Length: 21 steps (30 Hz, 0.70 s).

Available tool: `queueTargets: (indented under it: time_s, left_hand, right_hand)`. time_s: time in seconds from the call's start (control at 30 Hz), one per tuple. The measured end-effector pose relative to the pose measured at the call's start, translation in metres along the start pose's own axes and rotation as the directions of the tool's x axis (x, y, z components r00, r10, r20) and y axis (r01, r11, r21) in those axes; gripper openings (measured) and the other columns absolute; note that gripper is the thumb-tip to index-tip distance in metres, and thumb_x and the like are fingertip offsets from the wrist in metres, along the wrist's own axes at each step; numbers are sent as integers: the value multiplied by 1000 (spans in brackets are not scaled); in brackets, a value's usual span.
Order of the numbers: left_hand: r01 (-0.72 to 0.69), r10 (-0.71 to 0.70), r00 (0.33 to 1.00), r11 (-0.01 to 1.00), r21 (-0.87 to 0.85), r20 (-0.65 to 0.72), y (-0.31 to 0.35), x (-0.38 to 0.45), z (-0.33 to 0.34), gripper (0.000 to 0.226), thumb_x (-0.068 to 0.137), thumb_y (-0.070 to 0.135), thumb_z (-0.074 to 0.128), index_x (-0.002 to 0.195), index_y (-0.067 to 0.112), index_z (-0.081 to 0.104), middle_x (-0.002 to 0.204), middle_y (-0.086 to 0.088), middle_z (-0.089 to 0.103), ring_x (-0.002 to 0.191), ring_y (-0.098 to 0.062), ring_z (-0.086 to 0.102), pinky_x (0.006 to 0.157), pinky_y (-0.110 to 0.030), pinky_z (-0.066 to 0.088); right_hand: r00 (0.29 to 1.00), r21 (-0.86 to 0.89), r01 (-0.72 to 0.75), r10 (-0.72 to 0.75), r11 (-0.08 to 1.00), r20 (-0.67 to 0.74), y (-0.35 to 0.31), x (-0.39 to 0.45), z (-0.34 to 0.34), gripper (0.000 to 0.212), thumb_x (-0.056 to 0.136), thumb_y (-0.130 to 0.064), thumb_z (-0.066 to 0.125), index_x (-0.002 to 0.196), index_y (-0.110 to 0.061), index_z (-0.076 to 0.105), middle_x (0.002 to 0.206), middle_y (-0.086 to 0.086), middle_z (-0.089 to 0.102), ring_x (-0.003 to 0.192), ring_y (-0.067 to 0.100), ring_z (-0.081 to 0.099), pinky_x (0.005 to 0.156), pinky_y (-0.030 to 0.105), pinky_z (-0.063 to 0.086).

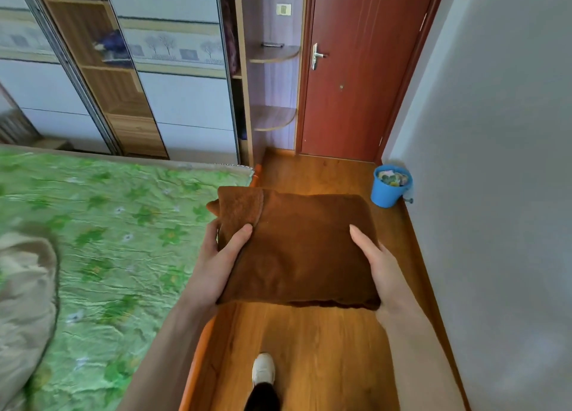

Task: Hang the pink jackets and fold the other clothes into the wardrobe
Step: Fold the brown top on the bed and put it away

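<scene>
Fingers of the left hand [216, 256] and right hand [376, 262] grip the folded brown cloth [297, 249] above the floor [309, 348]; it could flop open before the wardrobe [123, 101].

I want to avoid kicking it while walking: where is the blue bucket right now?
In the head view the blue bucket stands on the wooden floor at right, against the grey wall, near the red door.
</scene>
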<state>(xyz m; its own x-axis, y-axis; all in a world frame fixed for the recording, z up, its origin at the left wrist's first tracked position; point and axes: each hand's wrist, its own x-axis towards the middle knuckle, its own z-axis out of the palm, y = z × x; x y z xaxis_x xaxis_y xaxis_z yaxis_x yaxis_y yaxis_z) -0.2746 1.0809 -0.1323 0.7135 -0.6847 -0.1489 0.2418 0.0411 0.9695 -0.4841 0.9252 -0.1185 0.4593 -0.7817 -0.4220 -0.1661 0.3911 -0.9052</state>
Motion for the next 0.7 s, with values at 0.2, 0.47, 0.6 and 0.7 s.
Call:
queueTargets:
  time_s: [0.2,0.47,0.6,0.7]
  left_hand:
    - [-31,32,999,999,-5,16,13,128,12,52,84,53,82,130,41,61,115,8,78,102,-16,77,72,-25,63]
    - [-16,17,1000,1000,-15,19,54,303,25,71,76,61,84,139,42,56,115,11,77,102,-15,77,74,-25,63]
    - [35,-35,999,998,-51,5,58,370,32,62,81,53,86,135,43,58,111,7,79,100,-23,78,75,-35,65]
    - [75,-77,996,994,-81,-32,55,422,38,53,85,46,83,132,43,60,106,5,80,97,-24,79,72,-37,65]
  right_hand:
    - [999,-14,38,-38,999,-33,-49,117,28,88,68,-78,66,146,-42,50,138,-5,64,118,28,66,105,55,53]
    - [997,-20,64,-65,998,-43,-135,264,73,110,52,-84,71,150,-40,46,140,-6,62,121,27,64,108,57,51]
    - [999,1,52,-52,999,-7,-158,325,85,99,53,-83,76,140,-43,51,135,-7,65,119,26,66,106,55,53]
    - [995,-69,74,-70,995,69,-174,373,91,105,49,-86,81,140,-47,48,134,-11,65,119,22,67,102,50,56]
